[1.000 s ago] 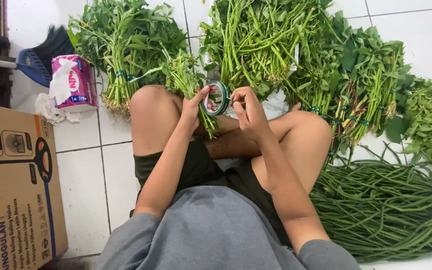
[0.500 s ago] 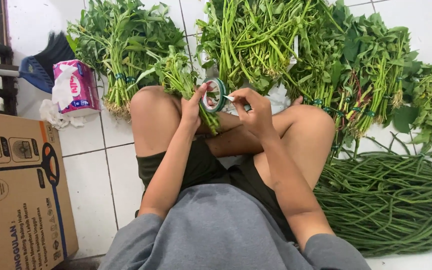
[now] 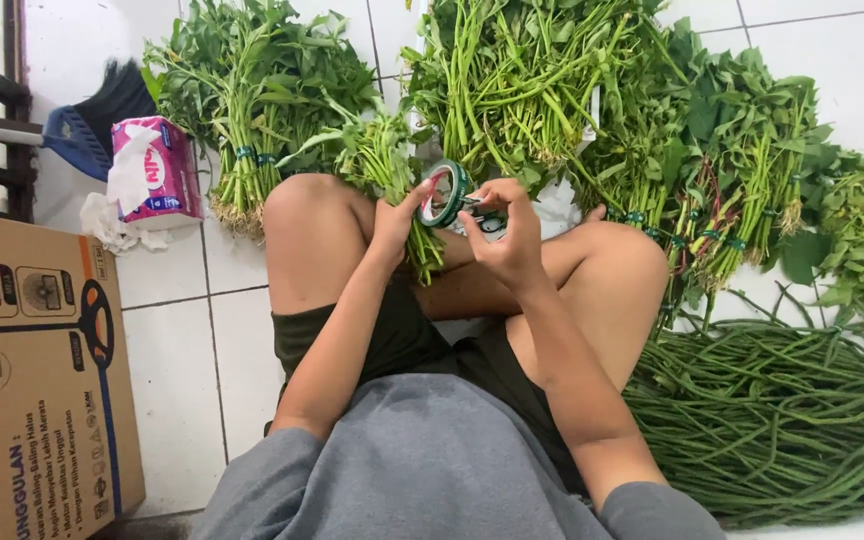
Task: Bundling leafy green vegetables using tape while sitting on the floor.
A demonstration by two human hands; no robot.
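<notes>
Between raised knees, left hand (image 3: 392,225) and right hand (image 3: 507,235) holding green tape roll (image 3: 445,194) on edge

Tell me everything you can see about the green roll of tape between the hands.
The green roll of tape is a narrow ring with a wide open core and looks like glossy plastic. It stands on edge, tilted, above the person's knees, in front of the leafy vegetable bundles. The left hand holds its lower left rim; the right hand touches its right side with the fingertips.
</notes>
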